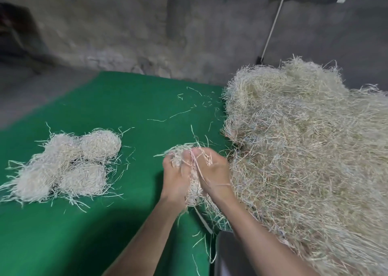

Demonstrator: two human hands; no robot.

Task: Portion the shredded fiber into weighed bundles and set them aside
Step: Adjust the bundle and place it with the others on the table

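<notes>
Both hands, left [177, 176] and right [213, 171], grip one tuft [194, 183] with curled fingers just beside the pile [304, 139]. Trailing strands could snag the pile and spoil the weight.

Pale straw fiber [304, 149], seemingly plain green table [105, 244]

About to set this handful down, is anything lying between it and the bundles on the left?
Nothing solid: only green cloth with a few loose strands lies between the handful and the bundles.
</notes>
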